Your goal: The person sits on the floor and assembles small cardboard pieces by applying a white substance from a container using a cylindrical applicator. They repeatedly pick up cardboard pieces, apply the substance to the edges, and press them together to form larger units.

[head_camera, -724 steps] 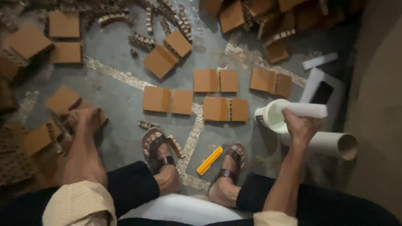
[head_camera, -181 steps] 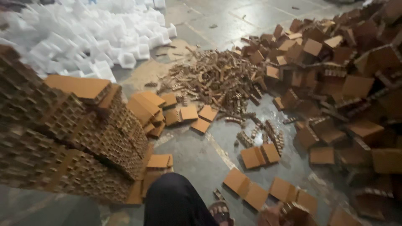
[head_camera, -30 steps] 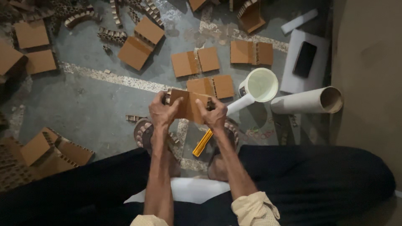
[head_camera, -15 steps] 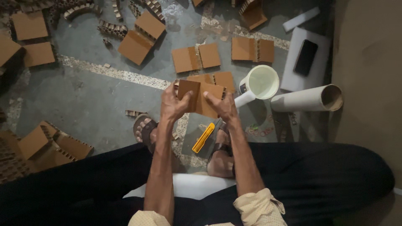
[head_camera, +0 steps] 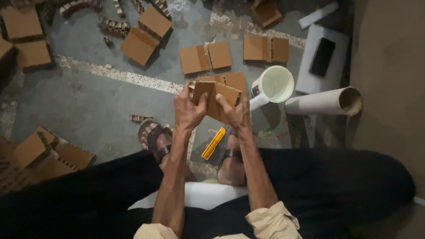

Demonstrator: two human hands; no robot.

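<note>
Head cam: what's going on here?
A seated person holds a pair of brown corrugated cardboard pieces between the left hand and right hand, above the sandalled feet. On the floor below lie a yellow utility knife, a white tub of pale liquid, a cardboard tube and a dark phone on a white board. More joined cardboard pairs lie scattered around.

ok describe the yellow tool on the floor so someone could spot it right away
Start at the person's two sandalled feet on the grey floor. Between them, below both hands, lies the yellow cutter, slanted. It is the only bright yellow, slim thing among brown cardboard pieces.
</note>
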